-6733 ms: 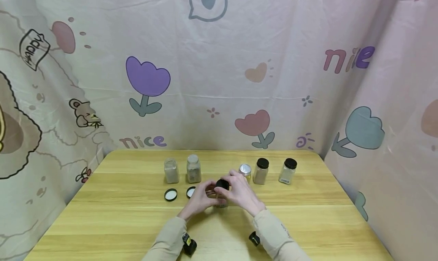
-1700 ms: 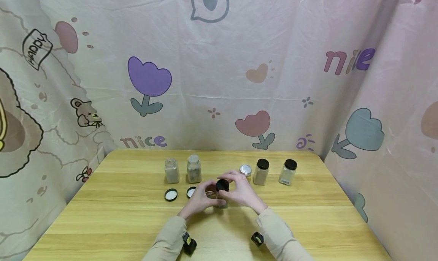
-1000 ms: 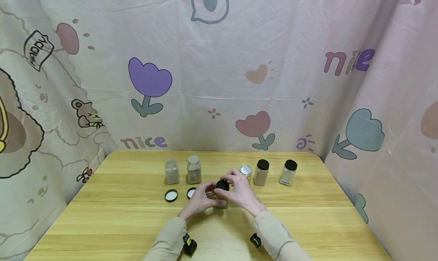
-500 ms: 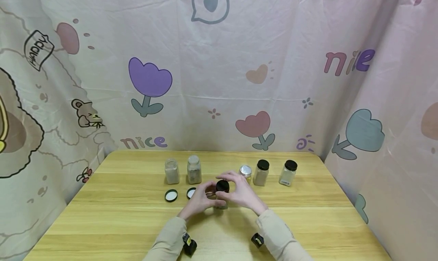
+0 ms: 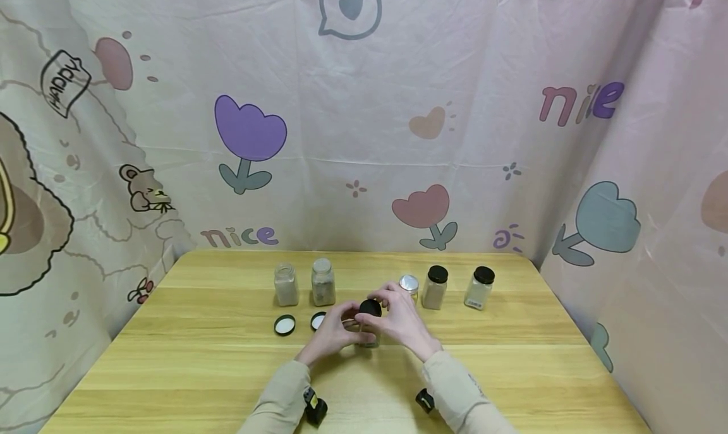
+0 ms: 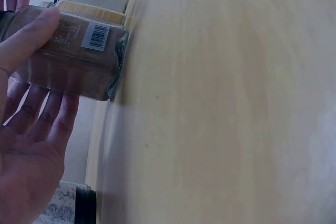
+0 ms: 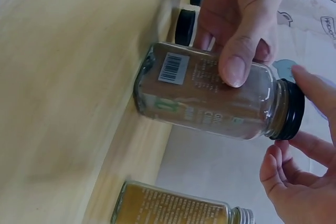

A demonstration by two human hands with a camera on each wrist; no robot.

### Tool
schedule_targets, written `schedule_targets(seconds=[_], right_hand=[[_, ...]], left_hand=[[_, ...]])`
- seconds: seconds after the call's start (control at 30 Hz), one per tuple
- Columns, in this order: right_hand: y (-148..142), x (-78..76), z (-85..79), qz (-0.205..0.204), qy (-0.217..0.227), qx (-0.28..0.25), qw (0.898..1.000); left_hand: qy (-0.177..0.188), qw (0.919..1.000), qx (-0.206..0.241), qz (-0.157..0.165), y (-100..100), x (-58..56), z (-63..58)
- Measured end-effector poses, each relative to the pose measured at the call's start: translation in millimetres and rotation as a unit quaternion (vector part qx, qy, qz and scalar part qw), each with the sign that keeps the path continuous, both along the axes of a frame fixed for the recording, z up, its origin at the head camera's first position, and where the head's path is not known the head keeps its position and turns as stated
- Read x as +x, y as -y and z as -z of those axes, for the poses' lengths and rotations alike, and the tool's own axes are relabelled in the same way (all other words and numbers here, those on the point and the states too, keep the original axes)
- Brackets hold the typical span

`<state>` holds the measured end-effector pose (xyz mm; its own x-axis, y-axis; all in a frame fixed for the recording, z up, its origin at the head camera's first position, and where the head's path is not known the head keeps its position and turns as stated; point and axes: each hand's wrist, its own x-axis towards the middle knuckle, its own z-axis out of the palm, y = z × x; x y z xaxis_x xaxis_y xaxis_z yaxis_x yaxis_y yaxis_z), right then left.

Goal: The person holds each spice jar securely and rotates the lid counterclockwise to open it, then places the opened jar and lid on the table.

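Observation:
A glass jar of brown powder (image 7: 210, 93) with a black screw lid (image 7: 290, 109) stands on the wooden table between both hands. In the head view the left hand (image 5: 332, 330) grips its body, thumb on the near side and fingers behind. My right hand (image 5: 400, 320) pinches the lid's rim between thumb and fingers. The lid sits on the jar's neck in the right wrist view. From the left wrist view the jar's barcode label (image 6: 95, 36) shows, and its base touches the table. The hands hide much of the jar in the head view.
Behind to the left stand two lidless jars (image 5: 286, 287), with two black lids (image 5: 284, 325) lying upturned before them. At right are a silver-topped yellow jar (image 5: 408, 284) and two black-lidded jars (image 5: 435, 289). A printed curtain (image 5: 352, 137) hangs behind the table.
The right hand's fingers, spread off the lid half a second ago, have curled back around it, the wrist turning slightly. The left hand and the jar stay in place.

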<state>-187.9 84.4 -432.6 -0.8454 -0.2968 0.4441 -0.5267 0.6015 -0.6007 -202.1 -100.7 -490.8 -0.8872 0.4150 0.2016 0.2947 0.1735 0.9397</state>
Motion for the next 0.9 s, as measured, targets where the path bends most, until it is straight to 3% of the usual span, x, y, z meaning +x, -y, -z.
schedule_targets(seconds=[0.5, 0.63, 0.77, 0.9], right_hand=[[-10, -2.9, -5.7, -0.085, 0.040, -0.029, 0.995], [-11, -1.2, -5.2, -0.055, 0.041, -0.030, 0.997], [-8, -0.2, -3.2, -0.009, 0.010, -0.006, 1.000], [-6, -0.3, -2.6, 0.002, -0.012, 0.014, 1.000]], left_hand=[[0.003, 1.0000, -0.008, 0.000, -1, -0.6, -0.8], [0.006, 1.0000, -0.006, 0.005, 0, -0.3, -1.0], [0.007, 1.0000, -0.001, 0.006, 0, 0.3, -1.4], [0.011, 0.9999, 0.004, 0.006, 0, 0.2, -1.0]])
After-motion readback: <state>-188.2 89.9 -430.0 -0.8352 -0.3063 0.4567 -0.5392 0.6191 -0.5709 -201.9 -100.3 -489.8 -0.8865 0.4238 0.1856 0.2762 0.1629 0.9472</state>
